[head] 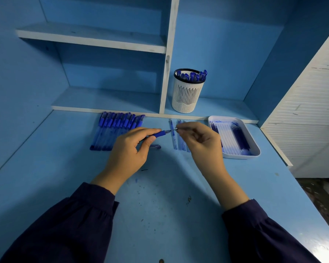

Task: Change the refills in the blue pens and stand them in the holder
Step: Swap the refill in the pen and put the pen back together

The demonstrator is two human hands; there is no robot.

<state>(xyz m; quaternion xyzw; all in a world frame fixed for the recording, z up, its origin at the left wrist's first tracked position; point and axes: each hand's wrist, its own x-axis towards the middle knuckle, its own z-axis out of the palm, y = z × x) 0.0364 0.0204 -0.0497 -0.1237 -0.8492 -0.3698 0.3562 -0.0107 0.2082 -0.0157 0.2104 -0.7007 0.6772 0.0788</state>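
The pen is held just above the table, about midway between its left and right sides, lying nearly level with its front end pointing right. The left hand grasps it, with the fingers curled round the dark blue grip and the barrel hidden inside the palm. The right hand pinches the thin tip that sticks out of the pen's front end, between thumb and forefinger. Whether that tip is the refill itself or a nose piece is too small to tell.

A small blue cap lies on the table just under the left hand. Behind the right hand a few loose refills lie side by side on the table, pointing away from the person.

To the left, a row of pens lies tightly packed, caps toward the shelf. To the right, near the right hand, sits a white tray holding pale refills on its left side and dark ones on its right. Blue ink smears its far end.

The holder, white and slotted with a dark rim, stands upright on the shelf beyond the table, just right of the upright divider. Several capped blue pens stand in it, leaning to its right.

Dark sleeves cover both forearms, and ink specks dot the table between them.
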